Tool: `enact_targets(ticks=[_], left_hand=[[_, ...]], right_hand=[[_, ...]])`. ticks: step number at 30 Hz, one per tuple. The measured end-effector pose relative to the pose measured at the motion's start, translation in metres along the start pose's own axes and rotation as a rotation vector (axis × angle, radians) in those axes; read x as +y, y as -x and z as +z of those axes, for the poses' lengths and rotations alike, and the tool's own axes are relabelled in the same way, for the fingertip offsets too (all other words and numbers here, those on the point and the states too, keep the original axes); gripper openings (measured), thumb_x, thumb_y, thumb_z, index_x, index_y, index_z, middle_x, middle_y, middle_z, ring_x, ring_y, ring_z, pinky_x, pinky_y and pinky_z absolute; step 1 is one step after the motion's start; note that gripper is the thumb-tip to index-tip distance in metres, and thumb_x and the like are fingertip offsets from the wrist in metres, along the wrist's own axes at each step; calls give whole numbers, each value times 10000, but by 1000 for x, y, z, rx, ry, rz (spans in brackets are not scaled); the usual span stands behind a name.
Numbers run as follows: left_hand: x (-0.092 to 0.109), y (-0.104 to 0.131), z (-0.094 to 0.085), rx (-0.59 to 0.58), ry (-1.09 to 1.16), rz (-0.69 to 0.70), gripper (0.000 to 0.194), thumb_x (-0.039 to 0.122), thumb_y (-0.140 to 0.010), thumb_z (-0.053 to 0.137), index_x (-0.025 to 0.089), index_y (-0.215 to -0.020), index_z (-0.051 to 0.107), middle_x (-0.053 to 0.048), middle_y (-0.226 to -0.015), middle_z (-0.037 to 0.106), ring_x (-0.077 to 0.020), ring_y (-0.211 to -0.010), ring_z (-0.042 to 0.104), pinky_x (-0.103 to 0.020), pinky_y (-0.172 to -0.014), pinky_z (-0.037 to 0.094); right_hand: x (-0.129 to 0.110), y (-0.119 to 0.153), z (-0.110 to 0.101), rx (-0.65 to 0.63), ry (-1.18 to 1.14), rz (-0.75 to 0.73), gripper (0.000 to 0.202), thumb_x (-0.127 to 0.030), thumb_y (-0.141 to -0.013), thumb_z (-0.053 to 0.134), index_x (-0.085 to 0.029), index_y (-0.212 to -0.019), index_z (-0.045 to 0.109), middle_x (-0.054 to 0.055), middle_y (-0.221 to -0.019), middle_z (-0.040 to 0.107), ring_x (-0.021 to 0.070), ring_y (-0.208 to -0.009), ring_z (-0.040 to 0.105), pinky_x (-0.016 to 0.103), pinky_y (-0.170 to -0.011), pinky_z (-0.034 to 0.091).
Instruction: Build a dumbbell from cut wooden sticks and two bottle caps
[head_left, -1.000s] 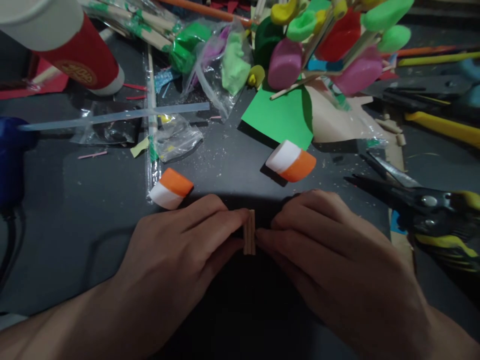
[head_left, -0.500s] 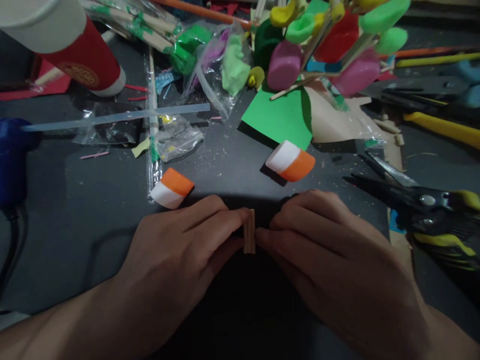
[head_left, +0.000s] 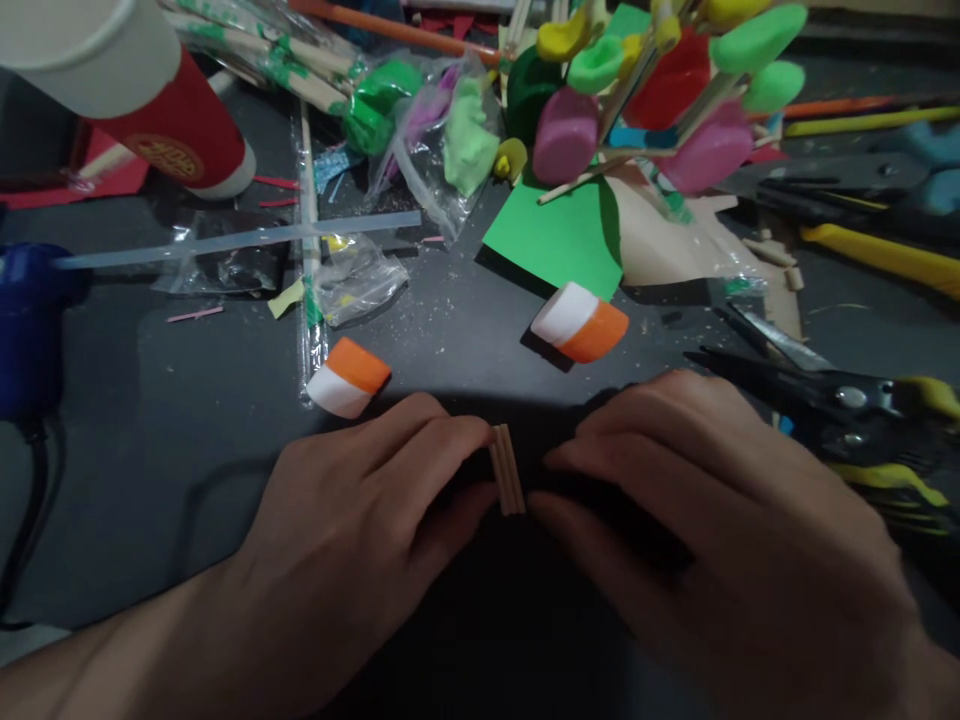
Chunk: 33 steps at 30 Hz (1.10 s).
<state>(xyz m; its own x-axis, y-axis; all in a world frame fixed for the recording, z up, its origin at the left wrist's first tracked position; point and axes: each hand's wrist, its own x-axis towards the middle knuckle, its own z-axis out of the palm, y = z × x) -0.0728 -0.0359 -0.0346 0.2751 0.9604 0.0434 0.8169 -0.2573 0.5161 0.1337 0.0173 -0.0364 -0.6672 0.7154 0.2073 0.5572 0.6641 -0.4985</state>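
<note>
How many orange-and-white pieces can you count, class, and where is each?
2. One orange-and-white piece lies just beyond the left hand; the second piece lies farther right, by the near edge of the green paper. Others may be hidden.

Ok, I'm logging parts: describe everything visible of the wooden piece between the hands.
The wooden piece is small, light brown, apparently narrow strips side by side. It tilts, its upper end leaning left in the picture. The left hand holds it from the left; the right hand is close to its lower right corner, contact unclear.
</note>
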Motion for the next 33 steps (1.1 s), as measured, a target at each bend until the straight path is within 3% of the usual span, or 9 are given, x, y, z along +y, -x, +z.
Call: enact_targets(ticks=[3, 7, 15, 23, 33], left_hand=[[0, 0, 0, 2, -29, -4, 269, 173, -954, 488, 250, -1208, 529, 6, -962, 678, -162, -759, 662, -298, -577, 490], [-1, -1, 1, -68, -78, 54, 423, 159, -956, 483, 260, -1366, 452, -7, -1037, 665, -173, -815, 669, -307, -593, 498], [-4, -1, -1, -31, -76, 93, 127, 170, -953, 552, 214, -1072, 556, -13, -934, 667, -164, -744, 646, -292, -567, 457], [-4, -4, 1, -26, -27, 88, 62, 193, -981, 544, 201, -1005, 600, 11, -846, 630, -132, -683, 599, -289, -564, 404], [-5, -4, 1, -51, 48, 53, 146, 160, -970, 552, 188, -858, 642, 36, -758, 598, -98, -621, 535, -288, -522, 350]], right_hand=[[-7, 0, 4, -8, 88, -37, 320, -422, -949, 552, -192, -737, 619, 86, -778, 609, 256, -721, 487, 418, -644, 337], [-14, -3, 9, -23, 232, -75, 256, -319, -931, 522, -174, -743, 620, 94, -762, 600, 279, -732, 483, 426, -636, 324], [-7, 0, 3, -19, 120, -24, 211, -178, -917, 541, -186, -720, 617, 96, -834, 622, 266, -780, 528, 432, -688, 368], [-2, 0, 4, -32, 75, -13, 296, -193, -982, 484, -198, -724, 629, 76, -815, 628, 243, -749, 534, 424, -662, 386], [-4, -1, 2, -40, 5, 5, 293, -152, -984, 467, -197, -730, 606, 79, -836, 609, 226, -745, 516, 383, -600, 342]])
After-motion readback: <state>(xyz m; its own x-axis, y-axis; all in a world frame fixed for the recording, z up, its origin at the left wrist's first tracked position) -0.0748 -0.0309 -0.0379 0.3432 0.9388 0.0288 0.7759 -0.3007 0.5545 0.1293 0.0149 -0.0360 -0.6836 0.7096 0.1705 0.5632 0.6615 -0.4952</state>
